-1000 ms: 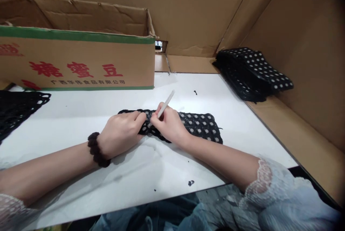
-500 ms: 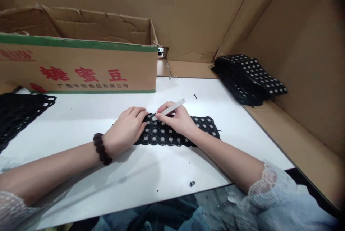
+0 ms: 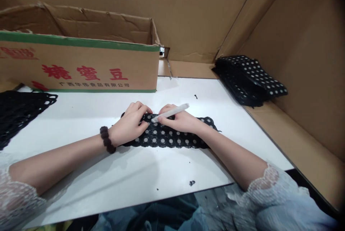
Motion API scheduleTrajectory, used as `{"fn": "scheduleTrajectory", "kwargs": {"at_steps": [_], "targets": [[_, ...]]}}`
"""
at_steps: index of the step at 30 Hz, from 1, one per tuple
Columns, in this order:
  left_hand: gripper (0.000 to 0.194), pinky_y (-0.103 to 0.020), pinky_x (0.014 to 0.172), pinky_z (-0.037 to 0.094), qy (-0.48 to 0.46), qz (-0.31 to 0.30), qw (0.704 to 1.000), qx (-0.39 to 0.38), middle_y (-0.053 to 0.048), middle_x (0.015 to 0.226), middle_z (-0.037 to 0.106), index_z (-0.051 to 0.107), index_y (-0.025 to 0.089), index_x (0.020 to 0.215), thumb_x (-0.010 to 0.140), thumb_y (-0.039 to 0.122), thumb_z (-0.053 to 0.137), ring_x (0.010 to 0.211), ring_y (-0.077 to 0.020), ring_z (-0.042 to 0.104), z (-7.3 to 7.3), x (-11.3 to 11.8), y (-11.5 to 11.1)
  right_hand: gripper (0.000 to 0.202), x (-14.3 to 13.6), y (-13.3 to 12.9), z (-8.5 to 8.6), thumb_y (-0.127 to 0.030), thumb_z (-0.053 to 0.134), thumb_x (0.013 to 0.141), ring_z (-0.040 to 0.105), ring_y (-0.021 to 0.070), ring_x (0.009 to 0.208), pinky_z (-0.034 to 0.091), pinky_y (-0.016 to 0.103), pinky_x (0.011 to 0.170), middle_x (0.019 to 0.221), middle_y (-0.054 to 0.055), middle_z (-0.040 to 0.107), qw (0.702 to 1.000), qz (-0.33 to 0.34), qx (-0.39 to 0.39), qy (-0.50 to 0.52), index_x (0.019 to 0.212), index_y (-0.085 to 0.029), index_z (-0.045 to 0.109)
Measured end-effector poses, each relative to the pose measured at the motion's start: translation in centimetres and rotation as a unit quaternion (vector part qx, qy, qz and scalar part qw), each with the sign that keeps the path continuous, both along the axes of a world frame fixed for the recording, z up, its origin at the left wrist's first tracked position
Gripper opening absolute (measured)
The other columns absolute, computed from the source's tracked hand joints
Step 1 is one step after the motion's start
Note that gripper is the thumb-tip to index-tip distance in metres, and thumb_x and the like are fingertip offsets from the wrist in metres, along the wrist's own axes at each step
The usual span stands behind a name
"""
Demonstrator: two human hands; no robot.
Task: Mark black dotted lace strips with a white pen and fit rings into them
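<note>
L hand [image 3: 128,125] on dotted strip [image 3: 167,142], grip unclear | R hand [image 3: 185,121] grip clamped on wht tool [image 3: 176,110], tip at strip | amt done/left unclear

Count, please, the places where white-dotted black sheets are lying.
2: one sheet under the left hand and right hand; a pile at far right, possibly hiding more.

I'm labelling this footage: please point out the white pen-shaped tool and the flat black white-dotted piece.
White pen-shaped tool [image 3: 176,110]: head view, middle of its barrel.
Flat black white-dotted piece [image 3: 167,139]: head view, its near half.
</note>
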State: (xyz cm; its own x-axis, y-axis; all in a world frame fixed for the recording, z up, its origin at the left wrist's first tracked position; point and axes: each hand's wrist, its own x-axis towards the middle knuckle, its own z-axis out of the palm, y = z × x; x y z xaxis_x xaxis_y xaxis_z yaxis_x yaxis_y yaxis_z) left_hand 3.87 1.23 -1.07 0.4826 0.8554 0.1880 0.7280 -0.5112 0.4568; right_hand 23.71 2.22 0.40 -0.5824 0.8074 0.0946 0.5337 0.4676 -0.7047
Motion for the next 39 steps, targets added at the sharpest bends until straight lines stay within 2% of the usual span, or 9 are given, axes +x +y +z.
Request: {"fn": "scheduleTrajectory", "kwargs": {"at_steps": [4,8,12,14,21,28,32,36,39], "targets": [[0.021,-0.035,0.084,0.037,-0.019,-0.013,0.999,-0.029,-0.004,0.095,0.049,0.049,0.020,0.091,0.073,0.016,0.038,0.094,-0.0205,0.043,0.4,-0.3,-0.1,0.019,-0.3,-0.4,0.3,-0.029,0.043,0.080,0.048,0.0157,0.090,0.036,0.031,0.083,0.083,0.003,0.053,0.999,0.021,0.032,-0.013,0.067,-0.018,0.051],[0.020,-0.032,0.077,0.038,-0.039,-0.036,0.996,-0.077,-0.001,0.090,0.054,0.047,0.020,0.091,0.076,0.016,0.034,0.085,-0.0179,0.047,0.7,-0.7,0.0,0.020,-0.5,-0.6,0.2,-0.026,0.042,0.080,0.048,0.0128,0.082,0.037,0.028,0.079,0.078,0.001,0.049,0.999,0.008,0.024,0.029,0.062,-0.017,0.046],[0.020,-0.030,0.077,0.038,-0.059,-0.029,0.991,-0.116,0.000,0.090,0.054,0.045,0.020,0.090,0.075,0.014,0.033,0.084,-0.0166,0.048,0.9,-0.6,0.1,0.022,-0.5,-0.5,0.1,-0.024,0.038,0.081,0.038,0.0088,0.057,0.032,0.024,0.055,0.060,-0.003,0.038,0.999,0.006,-0.022,0.045,0.059,-0.018,0.038],[0.022,-0.029,0.077,0.037,-0.069,-0.025,0.988,-0.136,0.001,0.090,0.053,0.045,0.021,0.090,0.074,0.013,0.033,0.085,-0.0160,0.048,1.0,-0.6,0.0,0.022,-0.5,-0.4,0.2,-0.025,0.037,0.081,0.034,0.0084,0.054,0.028,0.023,0.050,0.057,-0.004,0.034,0.998,0.006,-0.031,0.053,0.059,-0.018,0.036],[0.025,-0.029,0.075,0.036,-0.121,-0.023,0.974,-0.189,0.002,0.088,0.050,0.042,0.023,0.094,0.073,0.013,0.034,0.083,-0.0154,0.047,1.3,-0.5,-0.3,0.020,-0.4,-0.3,0.4,-0.025,0.039,0.080,0.042,0.0110,0.065,0.032,0.025,0.061,0.065,-0.001,0.044,0.995,-0.005,0.049,0.082,0.062,-0.017,0.043],[0.030,-0.027,0.073,0.037,-0.218,-0.038,0.944,-0.247,0.001,0.087,0.048,0.042,0.021,0.093,0.065,0.009,0.038,0.083,-0.0151,0.046,1.1,-0.8,-0.2,0.019,-0.5,-0.3,-0.1,-0.025,0.039,0.081,0.040,0.0103,0.063,0.031,0.025,0.060,0.064,-0.002,0.043,0.992,-0.005,0.045,0.116,0.064,-0.017,0.044],[0.029,-0.025,0.068,0.038,-0.258,-0.033,0.922,-0.288,0.002,0.084,0.049,0.044,0.021,0.093,0.067,0.012,0.038,0.077,-0.0144,0.047,1.3,-1.0,-0.2,0.018,-0.7,-0.2,-0.6,-0.021,0.039,0.080,0.043,0.0103,0.065,0.033,0.025,0.063,0.066,-0.002,0.045,0.987,-0.013,0.018,0.162,0.063,-0.017,0.044],[0.017,-0.028,0.074,0.038,-0.219,-0.018,0.945,-0.243,0.001,0.083,0.052,0.048,0.019,0.088,0.078,0.026,0.037,0.080,-0.0164,0.048,1.4,-0.9,-0.2,0.020,-0.9,-0.3,-0.7,-0.021,0.038,0.080,0.045,0.0110,0.069,0.034,0.026,0.066,0.068,-0.001,0.046,0.984,-0.023,0.023,0.173,0.061,-0.017,0.044],[0.022,-0.028,0.075,0.038,-0.158,-0.018,0.965,-0.209,0.001,0.080,0.053,0.049,0.018,0.082,0.083,0.035,0.035,0.079,-0.0168,0.048,1.3,-0.7,-0.2,0.022,-1.0,-0.4,-0.7,-0.023,0.037,0.081,0.046,0.0119,0.071,0.035,0.026,0.068,0.069,0.000,0.047,0.987,-0.028,0.041,0.152,0.061,-0.017,0.044]]}}
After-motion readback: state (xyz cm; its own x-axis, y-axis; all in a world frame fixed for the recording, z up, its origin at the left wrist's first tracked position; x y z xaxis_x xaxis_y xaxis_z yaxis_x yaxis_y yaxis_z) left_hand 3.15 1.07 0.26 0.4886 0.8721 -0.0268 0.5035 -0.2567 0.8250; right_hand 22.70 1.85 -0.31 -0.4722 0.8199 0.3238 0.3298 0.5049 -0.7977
